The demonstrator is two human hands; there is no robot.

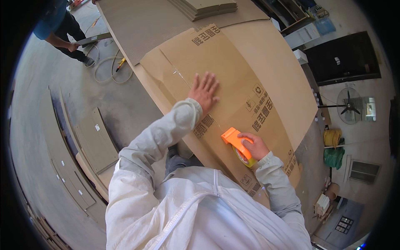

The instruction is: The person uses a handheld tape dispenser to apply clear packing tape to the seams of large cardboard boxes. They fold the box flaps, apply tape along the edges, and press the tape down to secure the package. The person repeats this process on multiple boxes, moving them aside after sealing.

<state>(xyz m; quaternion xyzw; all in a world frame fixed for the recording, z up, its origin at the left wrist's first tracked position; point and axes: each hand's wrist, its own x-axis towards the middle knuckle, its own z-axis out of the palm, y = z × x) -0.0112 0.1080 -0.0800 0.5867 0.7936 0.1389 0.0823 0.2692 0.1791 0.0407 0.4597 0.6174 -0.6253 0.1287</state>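
Note:
A large flat brown cardboard carton (pixel 233 83) with dark printing lies on the table, a seam running along its left part. My left hand (pixel 204 92) rests on it with the fingers spread, just beside the seam. In my right hand (pixel 255 146) is an orange tape dispenser (pixel 239 143) with a roll of yellowish tape, its front end at the carton's surface near the seam. Shiny strips show on the seam above and below my left hand.
A stack of cardboard sheets (pixel 204 8) sits at the table's far end. Grey-brown panels (pixel 98 141) lie on the left. At far left a person (pixel 62 31) holds a long board (pixel 95 38), near a coiled hose (pixel 111 71) on the floor. A fan (pixel 349 106) stands at right.

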